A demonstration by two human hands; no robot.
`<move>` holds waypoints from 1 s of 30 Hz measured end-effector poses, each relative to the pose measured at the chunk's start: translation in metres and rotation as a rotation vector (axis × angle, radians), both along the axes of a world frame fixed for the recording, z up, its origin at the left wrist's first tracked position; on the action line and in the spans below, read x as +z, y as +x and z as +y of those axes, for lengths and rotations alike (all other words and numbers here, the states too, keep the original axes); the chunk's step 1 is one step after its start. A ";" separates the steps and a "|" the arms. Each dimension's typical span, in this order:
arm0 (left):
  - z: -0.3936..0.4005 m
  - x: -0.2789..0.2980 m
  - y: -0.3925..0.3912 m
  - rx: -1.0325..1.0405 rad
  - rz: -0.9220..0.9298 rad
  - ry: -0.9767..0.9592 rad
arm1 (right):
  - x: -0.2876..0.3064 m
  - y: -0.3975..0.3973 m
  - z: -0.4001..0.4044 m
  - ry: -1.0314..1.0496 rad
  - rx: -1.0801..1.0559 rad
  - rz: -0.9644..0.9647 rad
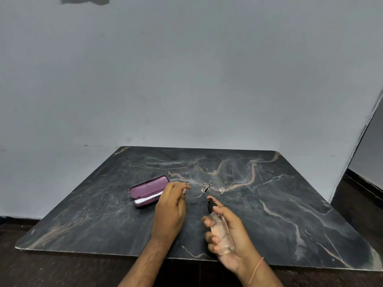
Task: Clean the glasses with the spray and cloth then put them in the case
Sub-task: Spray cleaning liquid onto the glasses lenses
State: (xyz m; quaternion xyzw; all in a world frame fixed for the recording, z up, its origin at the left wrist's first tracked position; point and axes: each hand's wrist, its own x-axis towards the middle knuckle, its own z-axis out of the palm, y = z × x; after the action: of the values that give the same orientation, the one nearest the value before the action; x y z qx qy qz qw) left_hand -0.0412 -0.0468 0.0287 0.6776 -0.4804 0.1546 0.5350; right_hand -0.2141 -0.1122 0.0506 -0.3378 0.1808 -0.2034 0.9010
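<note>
obstacle: open case (149, 191) left of centre | free: tabletop (279, 204) right half

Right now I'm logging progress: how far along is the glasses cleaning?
Early. Done: the case lies open on the table. In hand: the left hand pinches the glasses; the right hand aims the spray bottle at them. Left: wiping, then casing them.

Left hand (171, 208) is reaching fwd, back of hand up, thumb + fingertips pinched on the thin wire-framed clear-lens glasses (205, 189) at one edge. Right hand (228, 233) sits palm-up-ish, fingers curled round the small clear spray bottle w/ black nozzle (218, 224), thin orange thread on that wrist.
</note>
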 end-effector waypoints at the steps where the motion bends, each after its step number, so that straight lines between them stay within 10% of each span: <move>1: 0.001 0.000 0.000 0.002 0.008 -0.015 | -0.001 0.001 0.001 0.059 0.032 -0.021; 30: 0.005 0.005 0.001 -0.139 0.095 -0.198 | -0.013 0.021 0.002 0.307 0.082 -0.249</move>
State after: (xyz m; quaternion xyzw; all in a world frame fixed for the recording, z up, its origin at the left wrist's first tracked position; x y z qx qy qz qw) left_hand -0.0404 -0.0417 0.0332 0.5933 -0.4825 0.1316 0.6308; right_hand -0.1929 -0.1101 0.0381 -0.1758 0.0831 -0.1766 0.9649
